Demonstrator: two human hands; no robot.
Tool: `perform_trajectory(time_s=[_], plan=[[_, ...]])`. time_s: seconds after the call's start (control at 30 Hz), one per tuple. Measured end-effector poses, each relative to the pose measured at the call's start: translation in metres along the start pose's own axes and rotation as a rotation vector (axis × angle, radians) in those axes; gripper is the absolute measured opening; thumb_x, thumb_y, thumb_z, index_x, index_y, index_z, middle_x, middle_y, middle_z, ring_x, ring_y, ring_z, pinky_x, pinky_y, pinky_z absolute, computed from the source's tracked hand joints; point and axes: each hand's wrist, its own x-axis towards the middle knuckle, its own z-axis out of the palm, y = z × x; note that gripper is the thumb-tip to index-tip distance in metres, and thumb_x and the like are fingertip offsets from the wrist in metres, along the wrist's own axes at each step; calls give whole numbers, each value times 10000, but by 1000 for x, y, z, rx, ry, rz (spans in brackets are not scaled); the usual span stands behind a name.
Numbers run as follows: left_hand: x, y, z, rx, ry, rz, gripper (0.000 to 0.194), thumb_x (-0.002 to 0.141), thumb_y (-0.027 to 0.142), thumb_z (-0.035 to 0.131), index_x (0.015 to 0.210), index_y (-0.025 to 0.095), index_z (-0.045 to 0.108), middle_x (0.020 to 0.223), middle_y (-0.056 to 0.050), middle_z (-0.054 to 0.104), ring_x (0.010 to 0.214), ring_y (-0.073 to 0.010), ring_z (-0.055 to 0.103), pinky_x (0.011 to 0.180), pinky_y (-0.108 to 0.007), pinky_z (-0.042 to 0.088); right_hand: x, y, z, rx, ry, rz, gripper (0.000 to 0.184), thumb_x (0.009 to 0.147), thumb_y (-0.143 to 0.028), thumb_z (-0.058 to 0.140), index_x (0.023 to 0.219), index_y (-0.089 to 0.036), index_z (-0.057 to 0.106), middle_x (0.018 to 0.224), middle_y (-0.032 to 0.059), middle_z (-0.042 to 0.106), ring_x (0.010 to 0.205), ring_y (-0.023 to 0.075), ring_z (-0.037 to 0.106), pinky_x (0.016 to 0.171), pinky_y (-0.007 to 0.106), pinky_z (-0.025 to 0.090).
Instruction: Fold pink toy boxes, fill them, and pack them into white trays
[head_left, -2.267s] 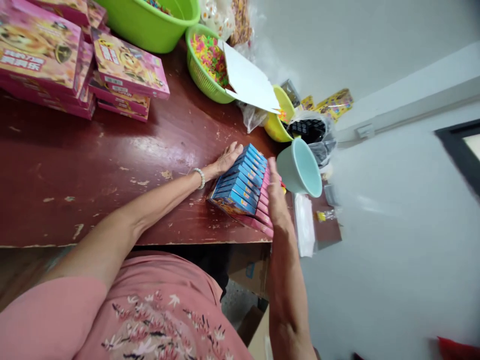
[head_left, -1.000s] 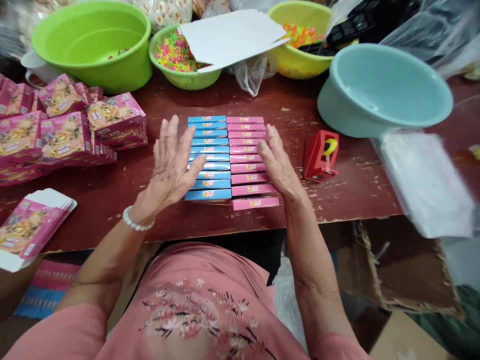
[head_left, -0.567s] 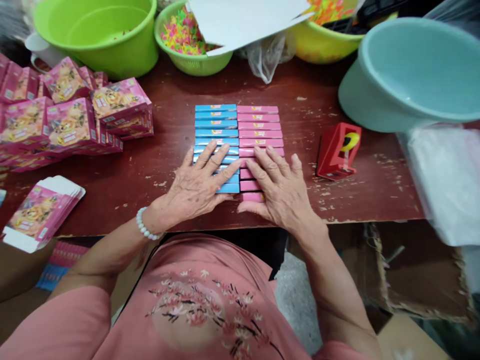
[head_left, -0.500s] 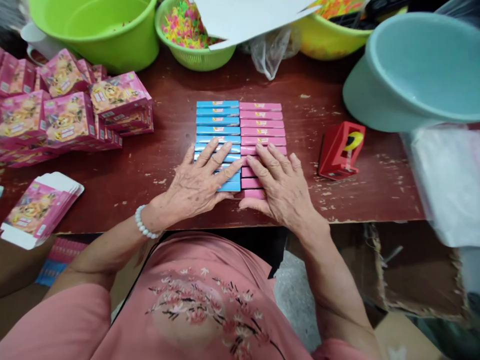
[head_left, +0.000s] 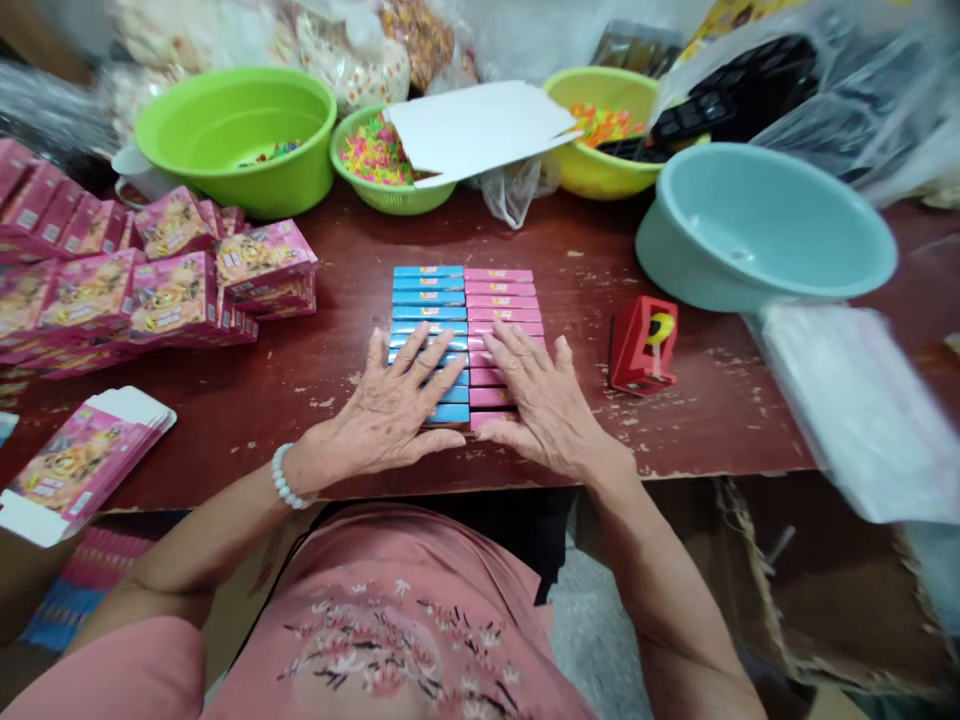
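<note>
Two side-by-side columns of small narrow boxes lie on the dark red table, blue boxes (head_left: 427,298) on the left and pink boxes (head_left: 501,302) on the right. My left hand (head_left: 390,400) rests flat over the lower blue boxes, fingers spread and thumb at the near edge. On the pink column lies my right hand (head_left: 544,400), also with outstretched fingers, its thumb along the near end. Both hands touch the boxes from above and partly hide the lower ones. To the right of them stands a red tape dispenser (head_left: 643,348) with a yellow core.
Pink picture cartons (head_left: 176,290) are piled at the left, with a stack of flattened cartons (head_left: 82,450) nearer. Behind stand a green tub (head_left: 240,180), a green basket (head_left: 397,198), a yellow bowl (head_left: 600,175) and a blue-green basin (head_left: 697,265). Clear plastic bags (head_left: 855,400) overhang the right edge.
The camera view has tilted up, so more of the table's back shows. Both hands remain flat on the boxes, with the right fingers now closer to the middle seam.
</note>
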Motion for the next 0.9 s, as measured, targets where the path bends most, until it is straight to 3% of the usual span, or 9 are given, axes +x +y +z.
perform_trajectory(time_s=[0.13, 0.2, 0.3, 0.37, 0.5, 0.73, 0.83, 0.9], plan=[[27, -17, -11, 36, 136, -89, 882, 1025, 676, 392, 1690, 139, 173, 1754, -232, 111, 1642, -415, 45, 1264, -718, 4, 27, 7, -14, -52, 138, 35, 975, 907, -881, 414, 1666, -280, 301, 1763, 72, 204, 1637, 354, 137, 1296, 650, -56], [51, -31, -12, 41, 131, -159, 837, 1045, 635, 329, 1685, 114, 187, 1753, -228, 130, 1644, -406, 45, 1275, -693, 14, 51, 12, -13, -95, 126, 71, 989, 931, -862, 395, 1667, -211, 287, 1766, 112, 175, 1643, 351, 106, 1298, 653, -33], [86, -52, -3, 26, -38, -248, 758, 1067, 551, 195, 1662, 86, 256, 1729, -227, 241, 1632, -400, 146, 1265, -698, 99, 79, 25, -4, -126, 4, 175, 1000, 950, -848, 376, 1659, -148, 283, 1761, 157, 169, 1642, 356, 100, 1300, 666, 19], [100, -61, 6, 42, -149, -233, 752, 1060, 536, 183, 1643, 72, 289, 1690, -236, 331, 1589, -400, 271, 1254, -691, 155, 87, 32, 4, -134, -43, 207, 1019, 948, -853, 376, 1654, -124, 283, 1756, 167, 190, 1641, 351, 105, 1314, 640, 47], [104, -66, 15, 127, -142, -201, 722, 1039, 541, 203, 1579, 99, 389, 1607, -214, 465, 1434, -388, 475, 1248, -616, 242, 85, 33, 11, -138, 0, 211, 1016, 936, -865, 391, 1628, -124, 324, 1734, 165, 270, 1626, 346, 163, 1325, 602, 116], [105, -63, 11, 262, -208, -162, 732, 1038, 563, 122, 1568, 123, 370, 1572, -207, 498, 1339, -405, 550, 1148, -562, 394, 83, 33, 10, -117, 8, 222, 982, 960, -842, 375, 1630, -125, 319, 1741, 148, 262, 1630, 319, 162, 1322, 571, 187], [106, -65, 12, 265, -222, -148, 734, 1038, 565, 121, 1624, 161, 299, 1600, -184, 487, 1379, -404, 540, 1153, -569, 399, 84, 36, 13, -44, 52, 190, 1058, 907, -920, 209, 1617, -149, 361, 1730, 117, 306, 1619, 326, 208, 1304, 563, 254], [104, -67, 14, 239, -201, -133, 742, 1036, 566, 175, 1681, 199, 150, 1621, -161, 476, 1407, -411, 525, 1168, -597, 389, 77, 38, 8, 30, 127, 149, 1135, 858, -945, 59, 1594, -154, 404, 1714, 109, 345, 1598, 335, 270, 1271, 548, 311]])
